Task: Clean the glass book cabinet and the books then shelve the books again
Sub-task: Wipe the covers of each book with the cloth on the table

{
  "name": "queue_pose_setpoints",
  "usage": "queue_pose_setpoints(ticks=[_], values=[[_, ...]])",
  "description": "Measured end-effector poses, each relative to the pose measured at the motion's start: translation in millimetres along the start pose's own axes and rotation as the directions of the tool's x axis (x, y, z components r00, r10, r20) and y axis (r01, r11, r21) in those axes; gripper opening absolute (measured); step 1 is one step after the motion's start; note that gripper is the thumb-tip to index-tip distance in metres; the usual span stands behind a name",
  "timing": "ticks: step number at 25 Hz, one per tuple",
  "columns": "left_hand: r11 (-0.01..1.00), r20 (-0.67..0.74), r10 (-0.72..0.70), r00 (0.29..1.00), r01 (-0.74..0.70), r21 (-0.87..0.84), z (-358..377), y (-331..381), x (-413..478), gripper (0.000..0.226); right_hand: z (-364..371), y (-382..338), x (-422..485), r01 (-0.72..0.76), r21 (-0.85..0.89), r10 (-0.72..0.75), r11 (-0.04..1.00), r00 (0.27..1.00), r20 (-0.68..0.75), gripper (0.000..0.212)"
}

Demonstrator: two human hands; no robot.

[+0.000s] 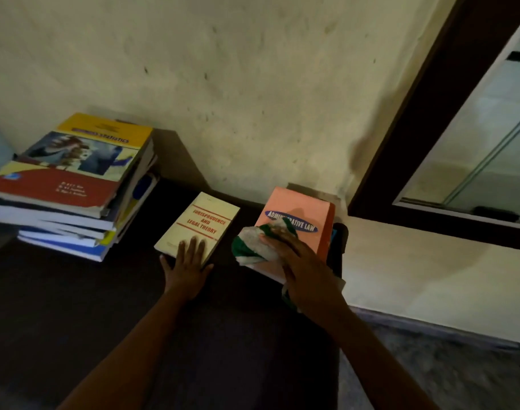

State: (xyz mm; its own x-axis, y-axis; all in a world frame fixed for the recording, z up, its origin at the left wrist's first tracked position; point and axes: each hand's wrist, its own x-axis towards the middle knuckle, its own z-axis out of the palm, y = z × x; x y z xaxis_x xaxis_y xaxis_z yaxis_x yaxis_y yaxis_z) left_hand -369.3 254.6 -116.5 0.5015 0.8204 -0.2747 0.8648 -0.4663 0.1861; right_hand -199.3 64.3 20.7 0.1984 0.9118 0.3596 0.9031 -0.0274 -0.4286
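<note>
A dark table stands against a pale wall. The left hand lies flat on the near end of a cream book. Its fingers are straight and a little apart, and it holds nothing. The red words on that book say "Jurisprudence and Legal Theory". Just beside it, to the right, is an orange book with "Administrative Law" in a blue oval. The orange book sits on top of some other things, but they are too dark to make out. The right hand holds a bunched green and white cloth and presses it down on the orange book's cover. Its fingers bend over the cloth, and a bit of cloth sticks out under the wrist. On the left side of the table, well apart from the hands, is a tall pile of books. The top one is yellow, blue and red. On the far right is the glass book cabinet, with a dark frame and a sliding glass door.
</note>
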Motion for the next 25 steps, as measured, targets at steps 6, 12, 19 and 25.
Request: queue_pose_setpoints(ticks=[6, 12, 19, 25], values=[[0.992, -0.163, 0.111, 0.98, -0.119, -0.042, 54, -14, -99, 0.086, 4, -24, -35, 0.063, -0.074, -0.067, 0.995, 0.996, -0.052, 0.055], [0.953, -0.317, 0.297, 0.901, -0.3, 0.042, 85, -41, -197, 0.063, 39, -60, -71, 0.015, 0.126, -0.047, 0.992, 0.967, 0.251, 0.052], [0.983, -0.312, -0.073, 0.947, 0.015, -0.185, 49, -120, -172, 0.09, 76, -87, -67, -0.152, 0.186, 0.077, 0.971, 0.93, 0.359, 0.055], [0.982, -0.326, -0.077, 0.942, 0.014, -0.189, 52, -123, -170, 0.091, 112, -74, 9, -0.221, 0.172, 0.162, 0.96, 0.94, 0.301, 0.052]])
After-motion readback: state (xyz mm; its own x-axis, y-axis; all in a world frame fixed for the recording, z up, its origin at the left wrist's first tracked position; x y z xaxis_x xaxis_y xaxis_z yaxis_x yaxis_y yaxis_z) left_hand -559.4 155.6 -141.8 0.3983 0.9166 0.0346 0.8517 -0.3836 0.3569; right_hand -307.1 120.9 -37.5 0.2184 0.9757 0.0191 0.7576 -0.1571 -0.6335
